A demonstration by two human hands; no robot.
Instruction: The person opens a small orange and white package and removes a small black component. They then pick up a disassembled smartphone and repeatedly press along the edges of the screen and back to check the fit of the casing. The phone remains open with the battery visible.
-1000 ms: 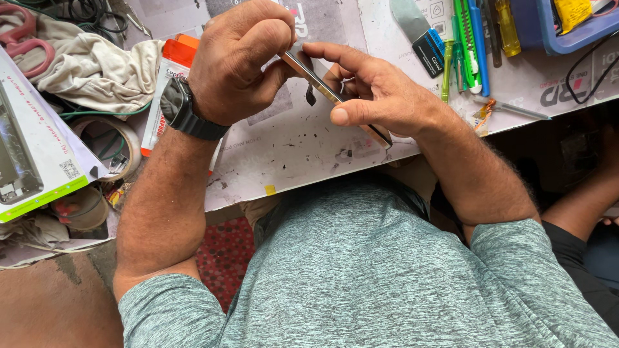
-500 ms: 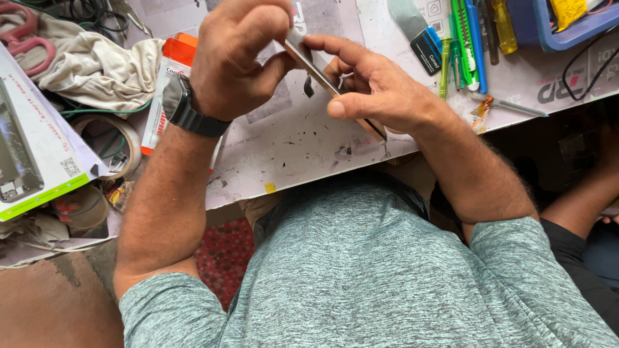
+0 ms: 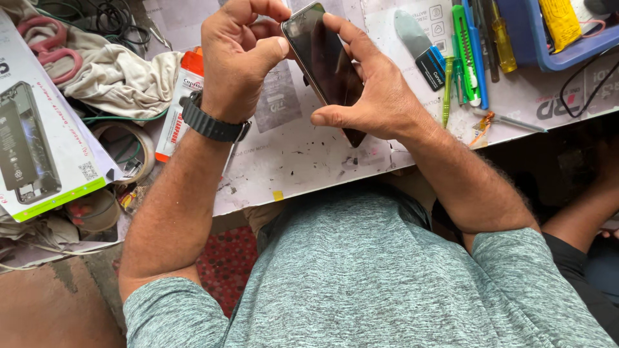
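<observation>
Both of my hands hold a dark smartphone above a stained white work mat. Its black glass faces up toward me, tilted. My left hand, with a black watch on the wrist, pinches the phone's upper left edge between thumb and fingers. My right hand cradles the phone from the right, with the thumb along its lower edge and the index finger over the top corner.
At left lie a crumpled cloth, pink scissors, a white box with a phone picture, an orange-and-white pack and a tape roll. A green cutter, screwdrivers and a blue tray sit at right. Another person's leg is at the right edge.
The phone has turned from edge-on to its dark screen facing me. Both hands stay on it, and my left hand has shifted to the upper left corner.
</observation>
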